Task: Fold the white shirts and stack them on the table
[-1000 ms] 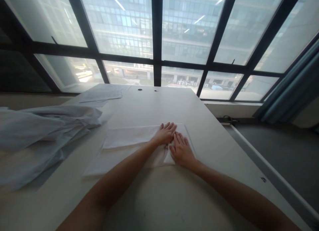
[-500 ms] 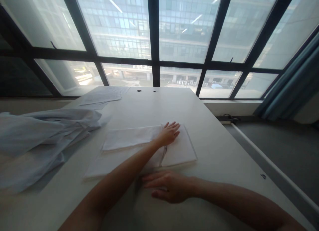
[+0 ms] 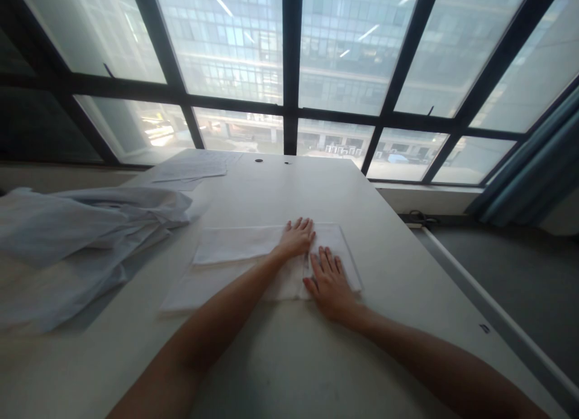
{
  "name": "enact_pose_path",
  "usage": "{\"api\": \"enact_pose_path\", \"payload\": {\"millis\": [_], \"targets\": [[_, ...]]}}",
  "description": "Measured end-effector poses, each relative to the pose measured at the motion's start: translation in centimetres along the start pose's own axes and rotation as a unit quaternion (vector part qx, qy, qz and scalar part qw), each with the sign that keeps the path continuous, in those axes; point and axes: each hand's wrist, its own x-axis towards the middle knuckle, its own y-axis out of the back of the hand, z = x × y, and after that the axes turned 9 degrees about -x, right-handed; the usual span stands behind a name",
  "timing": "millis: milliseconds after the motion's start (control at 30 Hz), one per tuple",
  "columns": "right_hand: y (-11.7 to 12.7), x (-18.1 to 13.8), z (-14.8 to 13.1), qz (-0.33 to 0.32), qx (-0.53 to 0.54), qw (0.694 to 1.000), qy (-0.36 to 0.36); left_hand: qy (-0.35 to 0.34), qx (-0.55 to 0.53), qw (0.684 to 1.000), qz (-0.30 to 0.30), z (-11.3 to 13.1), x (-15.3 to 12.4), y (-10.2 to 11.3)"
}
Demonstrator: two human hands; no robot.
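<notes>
Pressing down on folded cloth (image 3: 235, 247) with 2 flat, open palms: left hand (image 3: 296, 238) just beside right hand (image 3: 329, 280), gripping nothing. On table (image 3: 280, 190), near crumpled pile (image 3: 67, 238).

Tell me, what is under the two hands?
The left hand and right hand lie flat on a folded white cloth on the table. The cloth beneath the palms is hidden.

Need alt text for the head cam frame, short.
The person's left hand and right hand lie flat, palms down, on a folded white cloth on a white table. Crumpled white fabric lies left; papers and tall windows beyond.
</notes>
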Motion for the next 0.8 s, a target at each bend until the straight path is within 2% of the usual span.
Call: {"api": "enact_pose_path", "payload": {"millis": [100,233,367,467,600,800], "targets": [[-0.3,-1.1,-0.9,-0.024,-0.02,0.999,0.029,0.034,0.036,0.999,0.01,-0.3,0.3,0.9],[-0.1,-1.1,-1.3,-0.035,-0.032,0.998,0.042,0.028,0.075,0.996,0.032,0.6,0.1,0.9],[0.0,0.4,-0.5,-0.045,-0.055,0.996,0.044,-0.003,0.206,0.978,-0.034,2.2,-0.7,0.5],[0.1,2.0,0.7,-0.049,-0.076,0.995,0.036,0.002,0.265,0.961,-0.072,2.2,-1.4,1.1],[0.2,3.3,2.2,-0.058,-0.098,0.993,0.022,0.038,0.276,0.958,-0.071,-0.5,-3.1,4.1],[0.0,3.6,3.0,-0.072,-0.109,0.991,0.026,0.118,0.324,0.938,-0.019,-6.1,-8.3,11.3]]}}
